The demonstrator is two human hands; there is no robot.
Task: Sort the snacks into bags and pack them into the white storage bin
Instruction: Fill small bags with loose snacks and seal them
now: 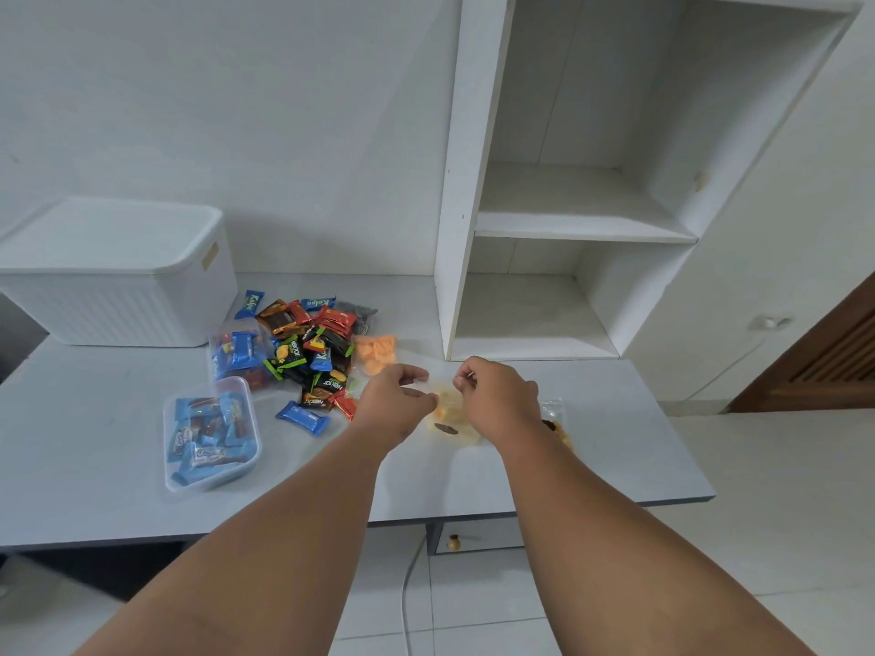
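"Kalpa" on a blue wrapper (249, 305), "Nextar" on a black wrapper (294, 353)

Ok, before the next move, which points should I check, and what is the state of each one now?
1. Grip: left hand and right hand both pinch the top of the bag: ok.
2. Bag sealed: cannot tell.
3. Bag is over the table, away from its edge: ok.
4. Bin ready to receive: its lid is on: not ok.
5. Sorting finished: a pile of snacks lies loose: not ok.
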